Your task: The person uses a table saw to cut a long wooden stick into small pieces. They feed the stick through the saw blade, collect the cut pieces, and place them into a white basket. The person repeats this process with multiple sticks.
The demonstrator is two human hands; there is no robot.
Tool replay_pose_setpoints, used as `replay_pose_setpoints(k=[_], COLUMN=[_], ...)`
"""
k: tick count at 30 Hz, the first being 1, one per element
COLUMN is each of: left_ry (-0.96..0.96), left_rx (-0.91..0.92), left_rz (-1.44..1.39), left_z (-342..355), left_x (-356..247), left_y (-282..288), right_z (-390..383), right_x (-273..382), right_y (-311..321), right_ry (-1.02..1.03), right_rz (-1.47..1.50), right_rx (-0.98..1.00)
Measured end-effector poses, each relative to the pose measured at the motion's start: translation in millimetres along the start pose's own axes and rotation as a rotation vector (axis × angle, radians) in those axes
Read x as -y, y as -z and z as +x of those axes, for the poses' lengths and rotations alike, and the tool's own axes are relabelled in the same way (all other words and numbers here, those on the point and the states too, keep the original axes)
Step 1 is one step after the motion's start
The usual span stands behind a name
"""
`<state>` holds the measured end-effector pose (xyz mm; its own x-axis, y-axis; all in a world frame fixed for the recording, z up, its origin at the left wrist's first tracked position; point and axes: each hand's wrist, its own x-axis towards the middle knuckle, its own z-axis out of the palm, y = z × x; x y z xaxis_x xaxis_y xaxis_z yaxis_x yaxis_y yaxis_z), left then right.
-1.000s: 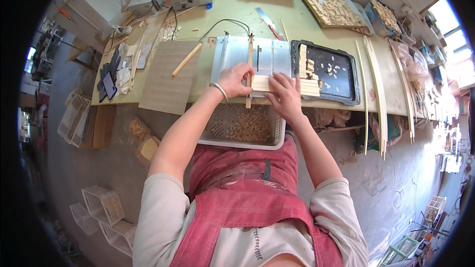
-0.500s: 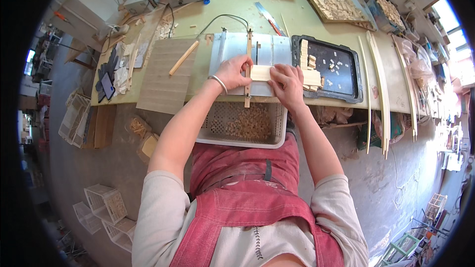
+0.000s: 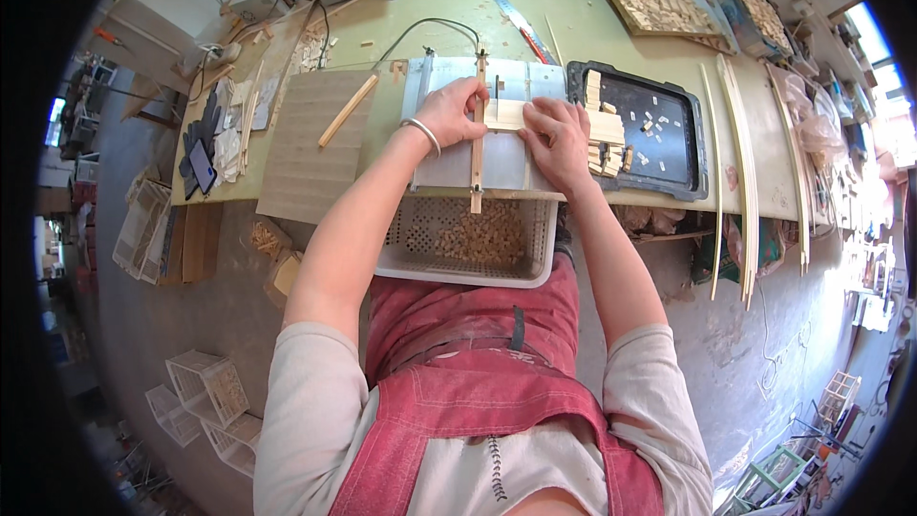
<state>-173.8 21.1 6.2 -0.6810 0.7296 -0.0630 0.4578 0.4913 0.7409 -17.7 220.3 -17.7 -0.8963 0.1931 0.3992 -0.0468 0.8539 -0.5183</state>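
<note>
A flat bundle of pale wooden strips (image 3: 505,116) lies side by side across a light metal work plate (image 3: 449,170). My left hand (image 3: 449,117) is closed, thumb and fingers pinching at the bundle's left end against an upright wooden guide bar (image 3: 477,164). With bent fingers pressed on top, my right hand (image 3: 557,140) grips the bundle farther right. Its right end (image 3: 605,126) sticks out past that hand over a black tray (image 3: 693,139). A narrow dark slot (image 3: 497,86) in the plate shows just beyond the strips.
Below the plate, a perforated basket (image 3: 543,263) holds many small wood pieces. Long thin wood strips (image 3: 739,172) overhang the table's front edge at right. A loose wooden stick (image 3: 348,111) rests on a brown board (image 3: 310,148) at left. A ruler (image 3: 516,24) lies behind the plate.
Both hands and the wooden strips have slid away from my body along the guide bar, now covering the near part of the slot. The grip looks the same.
</note>
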Motion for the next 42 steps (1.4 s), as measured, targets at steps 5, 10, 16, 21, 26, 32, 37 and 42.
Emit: replay_pose_setpoints(k=[5, 10, 16, 21, 26, 32, 37, 42], left_ry=[0.017, -0.007, -0.077, -0.034, -0.043, -0.099, -0.074, -0.027], left_rx=[0.017, 0.027, 0.279, 0.297, 0.104, 0.017, 0.003, -0.009], left_rz=[-0.009, 0.178, 0.204, -0.015, 0.087, 0.155, 0.114, 0.056], left_z=[11.2, 5.7, -42.8, -55.9, -56.6, -54.8, -46.0, -34.5], left_x=[0.0, -5.9, -27.5, -29.9, -18.3, -16.9, -14.6, -18.3], left_y=[4.0, 3.5, 10.0, 10.6, -4.2, -13.4, -12.7, -6.8], right_z=[11.3, 11.1, -37.5, -69.7, -59.8, -46.5, -35.7, -21.2], right_x=[-6.7, -7.4, 10.8, 27.6, 36.3, 36.4, 35.9, 30.5], right_y=[-3.7, -2.7, 15.2, 21.8, 18.0, 7.1, 6.1, 1.9], right_ry=[0.002, -0.011, 0.021, 0.026, 0.039, 0.042, 0.018, 0.014], right_rz=[0.0, -0.013, -0.021, 0.005, 0.023, 0.03, 0.03, 0.026], right_rx=[-0.006, 0.007, 0.016, 0.056, 0.053, 0.037, 0.052, 0.053])
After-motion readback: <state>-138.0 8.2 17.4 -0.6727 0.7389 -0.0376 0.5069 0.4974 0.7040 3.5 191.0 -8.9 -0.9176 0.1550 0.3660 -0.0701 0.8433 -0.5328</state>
